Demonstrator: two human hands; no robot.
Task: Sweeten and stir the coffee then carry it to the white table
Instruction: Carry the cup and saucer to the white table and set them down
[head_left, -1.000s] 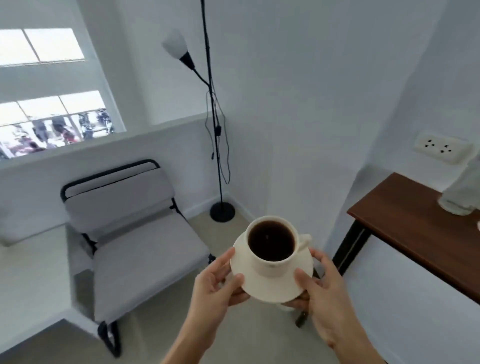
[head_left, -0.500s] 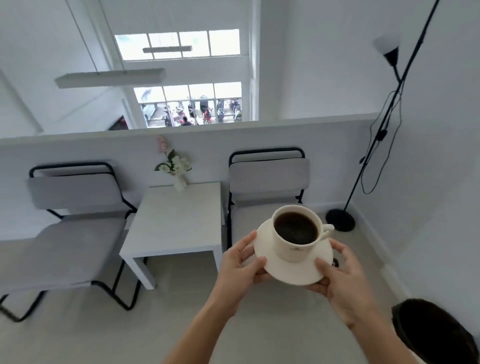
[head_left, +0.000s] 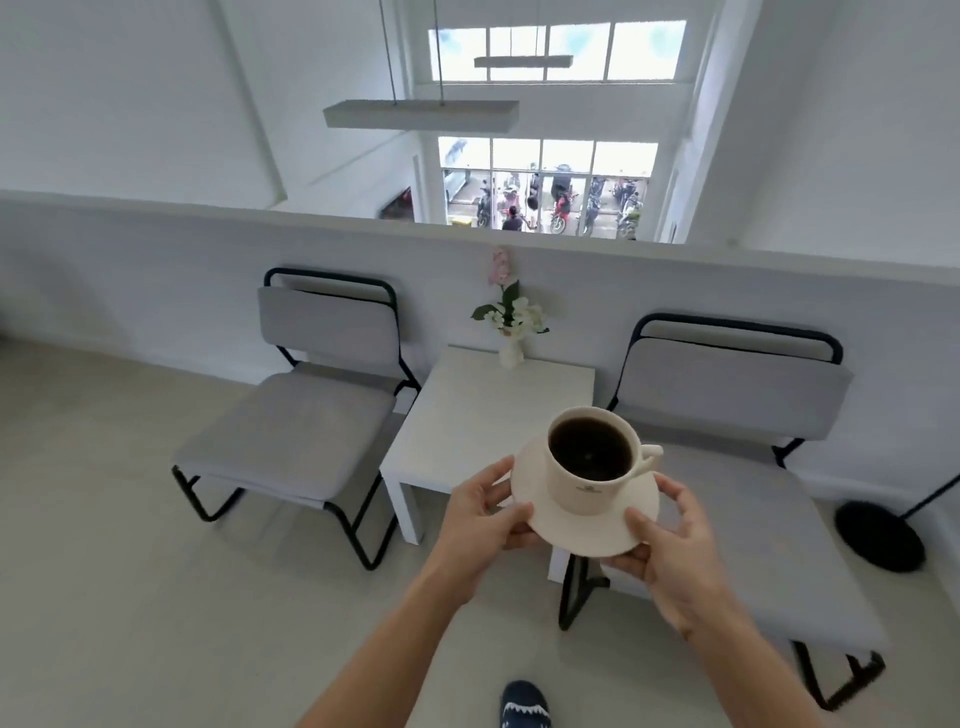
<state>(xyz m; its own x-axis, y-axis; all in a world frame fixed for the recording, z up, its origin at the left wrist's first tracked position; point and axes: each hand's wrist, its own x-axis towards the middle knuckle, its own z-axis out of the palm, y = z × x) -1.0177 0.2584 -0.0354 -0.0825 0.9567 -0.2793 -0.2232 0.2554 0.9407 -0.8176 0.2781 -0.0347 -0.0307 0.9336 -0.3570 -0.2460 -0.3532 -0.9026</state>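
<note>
A cream cup (head_left: 589, 480) full of dark coffee stands on a cream saucer (head_left: 597, 532), handle to the right. My left hand (head_left: 480, 519) grips the saucer's left rim and my right hand (head_left: 675, 551) grips its right rim, thumbs on top. The saucer is held in the air over the near edge of the small white table (head_left: 467, 426), which stands ahead between two chairs.
A small vase of flowers (head_left: 511, 332) sits at the table's far edge. Grey chairs with black frames stand left (head_left: 306, 415) and right (head_left: 727, 467) of the table. A black lamp base (head_left: 880, 535) is on the floor at right. My foot (head_left: 524, 704) shows below.
The view has swung left and moved closer: the white table now lies directly ahead under the cup, with the lamp pushed to the right edge. Both hands hold the saucer as before.
</note>
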